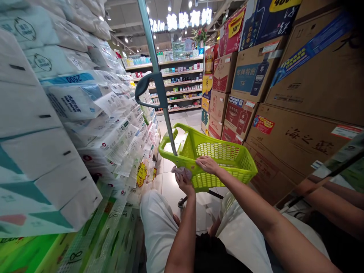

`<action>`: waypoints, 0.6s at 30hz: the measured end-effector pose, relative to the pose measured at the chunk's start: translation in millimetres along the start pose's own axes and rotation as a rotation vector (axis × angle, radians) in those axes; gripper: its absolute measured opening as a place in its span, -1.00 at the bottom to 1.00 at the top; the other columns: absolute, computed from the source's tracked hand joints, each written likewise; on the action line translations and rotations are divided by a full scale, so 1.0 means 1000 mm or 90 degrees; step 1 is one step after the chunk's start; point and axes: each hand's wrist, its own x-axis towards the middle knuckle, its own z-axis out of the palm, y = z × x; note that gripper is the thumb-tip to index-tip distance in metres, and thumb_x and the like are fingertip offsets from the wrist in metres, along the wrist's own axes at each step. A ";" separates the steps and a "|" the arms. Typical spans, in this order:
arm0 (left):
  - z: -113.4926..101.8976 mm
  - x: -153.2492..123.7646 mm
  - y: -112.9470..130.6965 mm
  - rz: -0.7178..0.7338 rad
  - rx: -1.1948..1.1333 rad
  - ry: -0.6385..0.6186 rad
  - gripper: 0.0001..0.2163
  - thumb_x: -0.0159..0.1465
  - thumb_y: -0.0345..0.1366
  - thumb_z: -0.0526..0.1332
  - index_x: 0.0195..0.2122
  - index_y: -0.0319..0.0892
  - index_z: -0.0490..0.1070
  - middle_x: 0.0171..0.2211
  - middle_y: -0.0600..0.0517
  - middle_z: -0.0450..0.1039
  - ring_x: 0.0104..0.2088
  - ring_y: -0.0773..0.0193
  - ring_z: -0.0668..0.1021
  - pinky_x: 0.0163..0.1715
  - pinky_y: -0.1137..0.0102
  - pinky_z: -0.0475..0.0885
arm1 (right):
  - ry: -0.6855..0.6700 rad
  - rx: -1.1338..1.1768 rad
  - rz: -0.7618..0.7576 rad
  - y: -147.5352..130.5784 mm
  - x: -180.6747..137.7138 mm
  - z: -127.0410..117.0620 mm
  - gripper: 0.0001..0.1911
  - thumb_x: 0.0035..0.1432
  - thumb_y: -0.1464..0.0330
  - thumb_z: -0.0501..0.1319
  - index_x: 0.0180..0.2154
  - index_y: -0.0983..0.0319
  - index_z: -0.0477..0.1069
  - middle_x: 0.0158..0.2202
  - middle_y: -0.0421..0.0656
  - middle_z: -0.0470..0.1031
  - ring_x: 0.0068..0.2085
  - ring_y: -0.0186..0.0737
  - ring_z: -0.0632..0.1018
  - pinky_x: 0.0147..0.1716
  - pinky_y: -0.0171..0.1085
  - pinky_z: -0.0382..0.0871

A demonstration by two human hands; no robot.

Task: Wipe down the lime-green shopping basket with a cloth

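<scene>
A lime-green plastic shopping cart (204,142) stands right before my knees, its basket partly walled with oval holes. From its left end rises a grey metal pole with a dark blue-grey loop handle (148,91). My left hand (185,185) presses a crumpled greyish-pink cloth (183,172) against the cart's near side, below the pole's foot. Over the near rim rests my right hand (208,164), its fingers laid across the edge, gripping the basket. Below the basket, a dark leg and a caster (182,203) show. The basket's floor is partly hidden.
Stacked tissue packs (71,98) rise close on the left, with white and teal cartons (42,163) nearer me. Cardboard liquor boxes (307,121) wall the right side. Shelves of small products (182,81) stand at the aisle's end. A reflective panel (341,178) is at the lower right.
</scene>
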 end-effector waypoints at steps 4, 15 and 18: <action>-0.004 -0.003 -0.006 -0.034 0.029 -0.021 -0.61 0.33 -0.32 0.16 0.17 -0.15 0.51 0.31 -0.18 0.35 0.33 -0.07 0.40 0.29 0.03 0.36 | -0.009 -0.002 0.012 -0.001 0.000 -0.001 -0.47 0.53 0.12 -0.18 -0.01 0.06 0.54 0.03 -0.14 0.61 0.10 -0.16 0.54 0.16 -0.18 0.27; -0.004 -0.011 -0.005 -0.010 0.048 -0.058 -0.63 0.31 -0.38 0.16 0.13 -0.21 0.53 0.27 -0.20 0.37 0.35 -0.05 0.38 0.28 0.06 0.37 | -0.023 -0.023 0.049 -0.005 -0.002 -0.007 -0.45 0.53 0.07 -0.19 -0.02 0.08 0.54 -0.07 -0.13 0.62 -0.01 -0.17 0.58 0.03 -0.27 0.30; -0.010 -0.020 -0.014 -0.044 0.083 -0.077 -0.69 0.24 -0.43 0.21 -0.01 -0.21 0.59 0.17 -0.22 0.43 0.24 -0.09 0.48 0.23 0.00 0.41 | -0.024 -0.026 0.045 -0.004 -0.001 -0.007 -0.45 0.53 0.08 -0.19 -0.01 0.08 0.54 -0.10 -0.13 0.62 -0.03 -0.16 0.58 0.01 -0.27 0.30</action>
